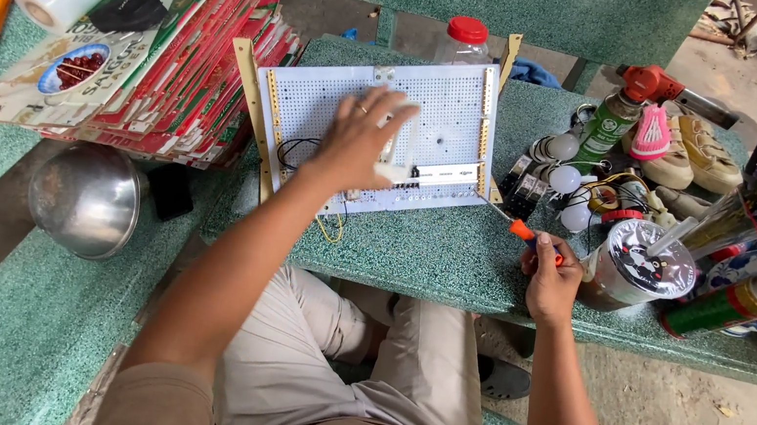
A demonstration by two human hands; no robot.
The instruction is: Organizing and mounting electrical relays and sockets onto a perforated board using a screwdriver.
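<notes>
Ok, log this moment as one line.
left hand: flat on white perforated plastic panel | right hand: grips orange-handled screwdriver, tip near panel edge | surface: green speckled stone table

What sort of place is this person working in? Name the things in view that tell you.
Probably an informal outdoor home repair spot. The left hand rests on a white perforated panel on a green stone table, the right hand holds an orange-handled tool, and loose bulbs and spray cans lie around.

Outdoor home workshop: stone table (pixel 452 252) cluttered with bulbs (pixel 563 177), spray cans (pixel 725 307).
</notes>
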